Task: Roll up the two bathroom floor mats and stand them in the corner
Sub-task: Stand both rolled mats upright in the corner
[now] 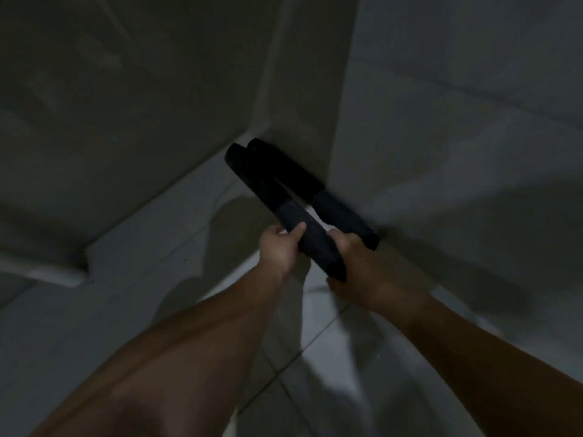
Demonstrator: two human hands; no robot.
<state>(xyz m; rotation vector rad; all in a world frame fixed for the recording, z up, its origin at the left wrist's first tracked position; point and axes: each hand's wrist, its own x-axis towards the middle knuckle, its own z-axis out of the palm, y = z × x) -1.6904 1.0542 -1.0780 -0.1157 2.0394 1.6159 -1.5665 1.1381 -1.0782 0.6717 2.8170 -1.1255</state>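
**Both hands on the nearer roll at the corner**

Forearms first: both of mine reach in from the near edge, bare, over the pale tiled floor [331, 357]. My left hand [279, 247] is wrapped round the nearer rolled mat [284, 205] from its left side, thumb lying across the top of the roll. My right hand [356, 257] grips the same roll from the right, just by its upper end, fingers curled behind it where I cannot see them. That roll leans, its foot far off at the corner and its top tilted toward me. Beside it on the right the second rolled mat [318, 193] stands against the right wall [457, 121], also leaning, its foot touching or nearly touching the other's. The left wall [126, 105] meets the right one just behind both feet. Everything is dim and a little blurred
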